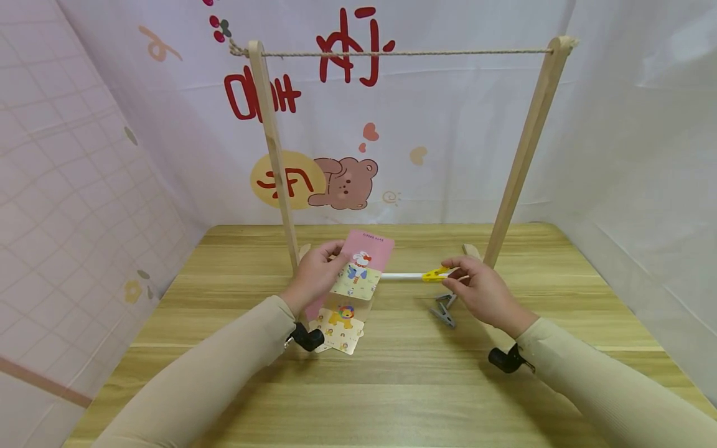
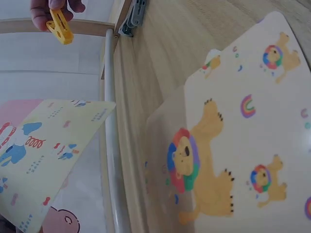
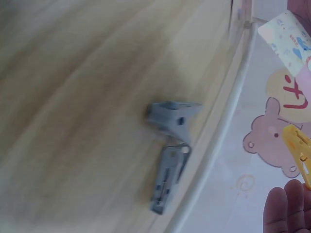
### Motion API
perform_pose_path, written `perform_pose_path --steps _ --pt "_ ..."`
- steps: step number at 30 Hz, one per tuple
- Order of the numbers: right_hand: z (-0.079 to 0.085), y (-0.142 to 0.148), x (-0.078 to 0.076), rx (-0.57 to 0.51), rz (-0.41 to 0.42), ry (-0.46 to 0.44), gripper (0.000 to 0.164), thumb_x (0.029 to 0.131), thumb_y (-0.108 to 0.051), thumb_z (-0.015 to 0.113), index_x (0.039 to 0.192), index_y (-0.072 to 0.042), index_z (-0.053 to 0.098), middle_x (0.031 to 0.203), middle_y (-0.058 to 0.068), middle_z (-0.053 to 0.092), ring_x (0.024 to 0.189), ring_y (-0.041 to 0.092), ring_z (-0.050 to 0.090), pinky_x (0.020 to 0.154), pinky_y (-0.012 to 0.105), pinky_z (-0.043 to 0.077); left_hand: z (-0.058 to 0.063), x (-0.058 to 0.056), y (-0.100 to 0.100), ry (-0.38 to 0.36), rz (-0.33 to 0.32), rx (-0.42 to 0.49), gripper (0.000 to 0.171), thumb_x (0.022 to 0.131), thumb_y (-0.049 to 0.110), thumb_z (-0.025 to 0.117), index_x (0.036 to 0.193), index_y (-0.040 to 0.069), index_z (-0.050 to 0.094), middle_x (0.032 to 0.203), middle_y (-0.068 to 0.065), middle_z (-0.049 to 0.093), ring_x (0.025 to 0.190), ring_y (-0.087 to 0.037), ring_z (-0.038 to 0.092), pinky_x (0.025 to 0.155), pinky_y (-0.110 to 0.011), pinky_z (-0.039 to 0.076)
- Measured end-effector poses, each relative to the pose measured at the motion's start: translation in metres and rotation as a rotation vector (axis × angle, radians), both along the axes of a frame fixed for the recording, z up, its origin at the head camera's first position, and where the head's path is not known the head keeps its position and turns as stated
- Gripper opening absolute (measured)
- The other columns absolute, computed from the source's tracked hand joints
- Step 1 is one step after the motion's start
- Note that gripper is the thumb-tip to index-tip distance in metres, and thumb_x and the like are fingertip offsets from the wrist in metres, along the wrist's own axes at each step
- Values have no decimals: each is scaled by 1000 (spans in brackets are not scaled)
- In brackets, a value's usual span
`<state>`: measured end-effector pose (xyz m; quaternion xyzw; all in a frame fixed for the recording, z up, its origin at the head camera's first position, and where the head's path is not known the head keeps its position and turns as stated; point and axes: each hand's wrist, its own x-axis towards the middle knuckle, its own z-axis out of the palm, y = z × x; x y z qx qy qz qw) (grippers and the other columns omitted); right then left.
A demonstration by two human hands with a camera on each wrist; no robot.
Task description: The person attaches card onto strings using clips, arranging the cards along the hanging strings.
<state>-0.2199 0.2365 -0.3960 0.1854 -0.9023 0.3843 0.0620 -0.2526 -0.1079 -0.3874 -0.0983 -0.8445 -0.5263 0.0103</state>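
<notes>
My left hand [image 1: 318,274] holds a pink and cream card [image 1: 364,264] with a white cartoon animal on it, raised above the table. Beneath that hand, several lion-patterned cards [image 1: 338,326] lie overlapping on the wood; the left wrist view shows the top lion card [image 2: 252,126] up close. To the right, my right hand [image 1: 486,292] pinches a yellow clothespin [image 1: 434,275] between thumb and fingers, its nose pointing left toward the card. Two grey clothespins [image 1: 444,311] lie on the table just below and left of the right hand, seen larger as grey clothespins [image 3: 172,121] in the right wrist view.
A wooden frame has a left post [image 1: 274,143], a right post [image 1: 526,149] and a twine line [image 1: 409,53] strung between their tops. A pale rod [image 1: 402,275] joins the posts low down. Behind hangs a printed white cloth [image 1: 459,124].
</notes>
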Motion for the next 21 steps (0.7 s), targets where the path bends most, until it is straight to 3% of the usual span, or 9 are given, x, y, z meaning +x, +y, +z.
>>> perform_pose_path --steps 4,9,15,21 --pt "10 -6 -1 9 5 21 31 102 -4 67 133 0 64 120 17 64 103 28 70 81 22 58 3 -3 -3 41 19 34 29 108 32 61 129 15 72 118 -5 71 95 -19 64 80 -31 53" --pt "28 -17 -4 17 -10 41 31 104 -7 66 135 -1 63 118 16 66 101 30 70 79 24 58 11 -6 -8 29 7 114 28 107 31 63 127 14 72 114 -7 71 89 -18 67 72 -27 57" --pt "50 -31 -8 6 -9 71 33 105 -9 65 136 -2 62 114 15 69 95 29 71 74 26 57 23 -10 -14 80 17 91 25 106 36 64 121 18 73 113 -2 68 93 -19 61 76 -27 51" --pt "65 -42 -15 -9 -10 127 31 105 -11 66 134 -4 64 111 13 70 94 26 69 72 26 54 31 -15 -20 102 19 138 26 107 34 64 119 13 73 112 -5 69 85 -17 63 68 -24 52"
